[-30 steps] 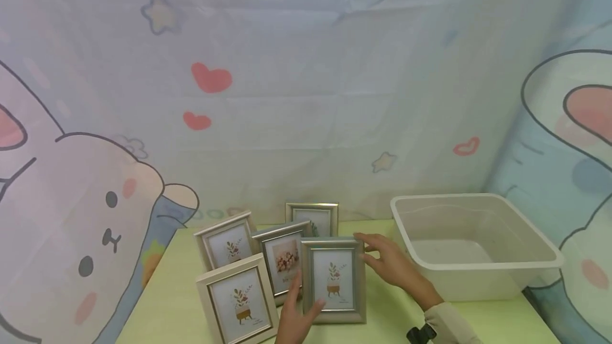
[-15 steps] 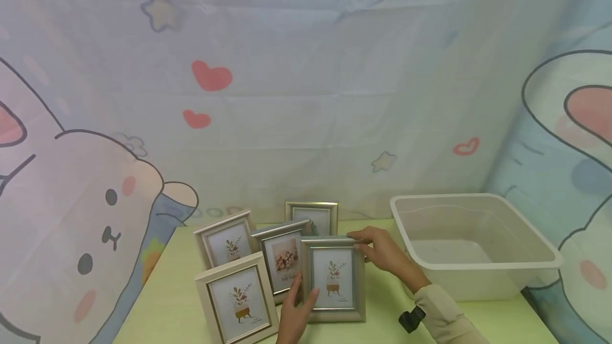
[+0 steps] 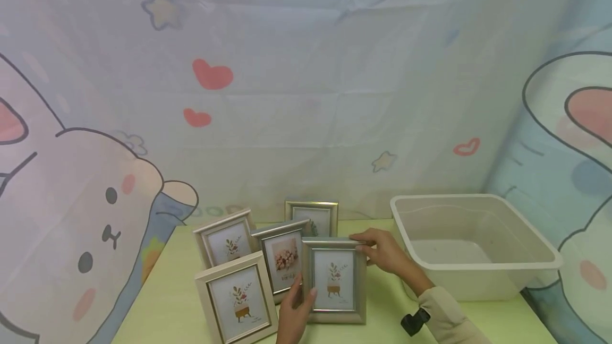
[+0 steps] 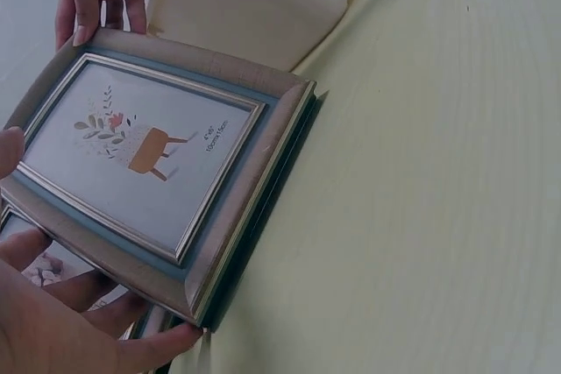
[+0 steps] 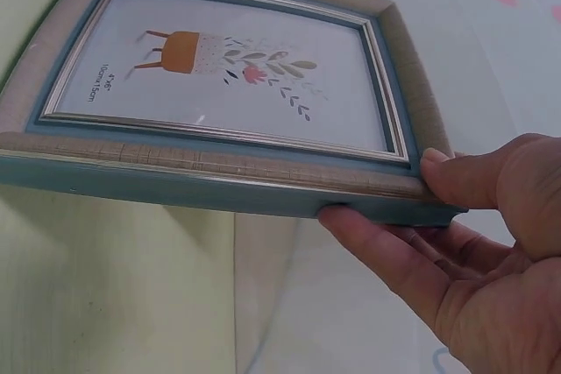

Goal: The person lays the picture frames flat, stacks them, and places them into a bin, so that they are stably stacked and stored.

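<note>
Slid inward since the earliest head view, the right hand's grip [image 3: 388, 256] now reaches farther over the top corner of the grey-brown photo frame [image 3: 333, 280], its thumb on the front border rather than beside the edge; the left hand's grip [image 3: 294, 312] shifts slightly too, while that frame keeps nearly the same place. Both grips hold the grey-brown photo frame; the right pinches its upper right corner between thumb and fingers; the left has its thumb over the front and its fingers along the left side; a blue-green band edges the print of a plant in an orange three-legged pot; whether the lower edge touches the table [image 3: 158, 285] cannot be told.

Left of it stand a cream frame [image 3: 241, 301] nearest the person, a paler frame [image 3: 229, 243] behind that, and a silvery frame [image 3: 285, 261] with a pink bouquet, partly covered by the held one; farther back is a gold-edged frame [image 3: 312, 216]; to the right sits a white bin [image 3: 478, 283]; a black device [image 3: 415, 323] shows at the right wrist, next to a beige sleeve [image 3: 449, 315]; behind everything hangs a backdrop [image 3: 296, 41] printed with rabbits, hearts and stars.
</note>
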The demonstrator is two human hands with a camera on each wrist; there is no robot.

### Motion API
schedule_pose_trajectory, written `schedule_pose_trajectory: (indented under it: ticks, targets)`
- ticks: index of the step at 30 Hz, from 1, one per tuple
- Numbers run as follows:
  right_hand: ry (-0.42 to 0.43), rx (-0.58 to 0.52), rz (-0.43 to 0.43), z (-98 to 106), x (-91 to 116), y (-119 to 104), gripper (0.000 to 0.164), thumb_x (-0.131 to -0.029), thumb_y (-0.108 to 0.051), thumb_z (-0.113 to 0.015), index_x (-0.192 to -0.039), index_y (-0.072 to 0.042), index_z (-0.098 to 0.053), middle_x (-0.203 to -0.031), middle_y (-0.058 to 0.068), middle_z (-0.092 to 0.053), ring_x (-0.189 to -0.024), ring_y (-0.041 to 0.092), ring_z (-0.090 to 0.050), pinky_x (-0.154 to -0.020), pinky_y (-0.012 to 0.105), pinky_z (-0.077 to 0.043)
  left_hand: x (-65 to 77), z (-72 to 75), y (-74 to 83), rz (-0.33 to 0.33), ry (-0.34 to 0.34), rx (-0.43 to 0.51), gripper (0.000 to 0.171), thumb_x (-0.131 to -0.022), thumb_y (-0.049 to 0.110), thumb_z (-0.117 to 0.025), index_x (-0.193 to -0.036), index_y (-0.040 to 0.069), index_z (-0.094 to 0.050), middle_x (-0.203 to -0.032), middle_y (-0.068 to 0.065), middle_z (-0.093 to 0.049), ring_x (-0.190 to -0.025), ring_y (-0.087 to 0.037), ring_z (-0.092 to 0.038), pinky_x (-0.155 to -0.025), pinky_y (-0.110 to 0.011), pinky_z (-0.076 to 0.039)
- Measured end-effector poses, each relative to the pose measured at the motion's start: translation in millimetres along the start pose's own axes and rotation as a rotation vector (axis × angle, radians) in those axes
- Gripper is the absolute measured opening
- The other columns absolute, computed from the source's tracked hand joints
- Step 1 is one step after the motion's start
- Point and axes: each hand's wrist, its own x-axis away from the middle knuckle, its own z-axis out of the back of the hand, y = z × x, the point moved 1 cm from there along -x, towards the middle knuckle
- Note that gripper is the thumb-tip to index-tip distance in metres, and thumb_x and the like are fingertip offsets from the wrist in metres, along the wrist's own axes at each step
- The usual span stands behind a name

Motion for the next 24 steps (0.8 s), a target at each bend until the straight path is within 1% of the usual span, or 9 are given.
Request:
schedule_pose_trajectory:
  ticks: [3,5,7,13,19,24]
  targets:
    - [-0.005,-0.022,-0.007,3.0,5.4,-2.4,0.030,-0.094,0.000,-0.064,-0.124,0.005,-0.066,-0.103,0.021,-0.064,-0.094,0.041,-0.069,-0.059,0.024,-0.060,2.6,-1.0,-0.8,-0.017,0.012,0.014,0.069,-0.096,0.035,-0.065,-0.150,0.001,-0.041,-0.151,-0.032,-0.041,-0.128,-0.053,-0.051,-0.094,-0.055,-0.056]
    - [-0.004,-0.037,-0.008,5.1,8.6,-4.2,0.030,-0.094,0.000,-0.063,-0.124,0.006,-0.066,-0.103,0.021,-0.064,-0.094,0.042,-0.069,-0.059,0.025,-0.061,3.4,-1.6,-1.4,-0.035,0.021,0.020,0.066,-0.096,0.033,-0.066,-0.148,-0.001,-0.043,-0.145,-0.033,-0.048,-0.124,-0.051,-0.055,-0.091,-0.052,-0.058]
    - [-0.003,-0.051,-0.013,6.9,11.7,-5.5,0.030,-0.094,0.001,-0.063,-0.123,0.007,-0.066,-0.102,0.022,-0.064,-0.093,0.041,-0.069,-0.060,0.025,-0.061,4.1,-2.1,-2.2,-0.038,0.026,0.020,0.065,-0.096,0.033,-0.066,-0.147,-0.002,-0.045,-0.141,-0.034,-0.051,-0.122,-0.051,-0.057,-0.090,-0.051,-0.058]
    - [0.004,-0.067,-0.040,13.1,22.4,-9.8,0.031,-0.094,-0.001,-0.064,-0.124,0.007,-0.065,-0.103,0.022,-0.064,-0.090,0.034,-0.070,-0.061,0.026,-0.061,6.6,-1.8,-6.6,-0.025,0.015,0.021,0.058,-0.097,0.031,-0.065,-0.141,-0.005,-0.051,-0.136,-0.033,-0.056,-0.121,-0.050,-0.059,-0.095,-0.052,-0.056]
    - [0.032,-0.097,-0.073,20.4,27.7,-14.9,0.033,-0.094,-0.004,-0.065,-0.125,0.007,-0.065,-0.108,0.023,-0.063,-0.091,0.032,-0.070,-0.062,0.027,-0.062,7.3,-3.0,-11.9,-0.040,0.045,0.032,0.053,-0.097,0.030,-0.065,-0.134,-0.007,-0.058,-0.132,-0.030,-0.060,-0.122,-0.046,-0.060,-0.100,-0.049,-0.053]
    - [0.042,-0.119,-0.105,25.9,30.7,-17.7,0.034,-0.095,-0.005,-0.065,-0.127,0.006,-0.064,-0.110,0.024,-0.062,-0.094,0.031,-0.069,-0.064,0.028,-0.062,12.4,-6.3,-20.3,-0.047,0.083,0.091,0.044,-0.097,0.022,-0.065,-0.128,-0.010,-0.061,-0.130,-0.029,-0.062,-0.118,-0.042,-0.064,-0.094,-0.039,-0.057]
